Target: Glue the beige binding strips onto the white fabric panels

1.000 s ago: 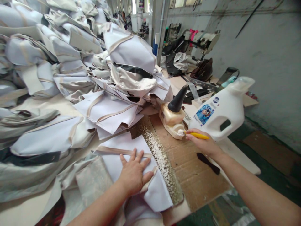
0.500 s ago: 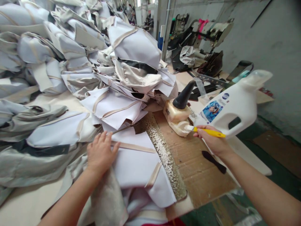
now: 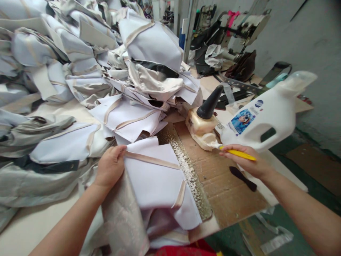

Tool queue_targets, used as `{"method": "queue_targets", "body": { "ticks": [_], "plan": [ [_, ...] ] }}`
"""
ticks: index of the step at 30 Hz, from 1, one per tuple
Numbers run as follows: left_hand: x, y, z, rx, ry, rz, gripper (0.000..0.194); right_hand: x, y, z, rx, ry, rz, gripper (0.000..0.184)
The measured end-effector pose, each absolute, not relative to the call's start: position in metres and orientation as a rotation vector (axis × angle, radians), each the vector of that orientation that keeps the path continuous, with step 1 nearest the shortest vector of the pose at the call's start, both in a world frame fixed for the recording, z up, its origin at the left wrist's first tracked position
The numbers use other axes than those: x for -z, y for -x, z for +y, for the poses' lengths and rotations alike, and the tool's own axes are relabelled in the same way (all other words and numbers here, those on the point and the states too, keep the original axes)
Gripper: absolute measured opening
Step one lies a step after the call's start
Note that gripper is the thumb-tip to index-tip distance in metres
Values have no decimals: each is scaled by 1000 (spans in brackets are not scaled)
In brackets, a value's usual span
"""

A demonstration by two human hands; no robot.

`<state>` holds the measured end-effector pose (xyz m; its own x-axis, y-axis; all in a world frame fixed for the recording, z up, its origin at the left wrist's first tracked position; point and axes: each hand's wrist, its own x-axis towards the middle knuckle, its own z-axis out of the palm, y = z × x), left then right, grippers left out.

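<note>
Though slumped and overlapping, heap of white and grey fabric panels (image 3: 80,71) with beige strips, from 9 to 12 o'clock, on a pale work table (image 3: 34,227). Grey concrete wall (image 3: 319,46) at 2 o'clock. Sewing machine (image 3: 247,25) at 1 o'clock, far off. Sheet of brown cardboard (image 3: 226,192) at 4 o'clock, on the table, its left edge crusted with a band of white crumbs (image 3: 186,170).

White plastic jug (image 3: 255,117) at 3 o'clock, tilted, spout toward 2 o'clock. White fabric panel (image 3: 151,181) at 6 o'clock, beside the crumb band, with one corner raised. Left hand (image 3: 109,167) at 8 o'clock, fingers and thumb closed on that panel's upper edge. Right hand (image 3: 239,161) at 4 o'clock, fingers closed around the yellow handle of a small brush (image 3: 237,154). Brush bristles against the base of a translucent plastic bottle (image 3: 201,124) with a black cone nozzle, at 2 o'clock. Black sole-shaped scrap (image 3: 242,178) on the cardboard, just below the right hand.
</note>
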<state>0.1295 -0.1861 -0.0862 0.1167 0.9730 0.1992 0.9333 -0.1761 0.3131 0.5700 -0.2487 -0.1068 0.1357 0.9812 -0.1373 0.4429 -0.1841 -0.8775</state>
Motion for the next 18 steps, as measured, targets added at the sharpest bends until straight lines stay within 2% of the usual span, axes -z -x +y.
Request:
{"method": "queue_targets", "body": {
  "ticks": [6, 10, 15, 18],
  "plan": [
    [97, -129, -160, -111, -2244, 1836, 33, 110, -567, -245, -669, 1868, -1351, 24],
    [82, -159, -186, -146, -2367, 2074, 32, 110, -561, -245, -681, 1930, -1328, 27],
    [91, -213, -224, 80, -2441, 1533, 42, 101, -558, -242, -529, 1969, -1323, 20],
    [113, -223, -225, 144, -2359, 1436, 47, 96, -557, -238, -589, 2012, -1372, 19]
  ]
}}
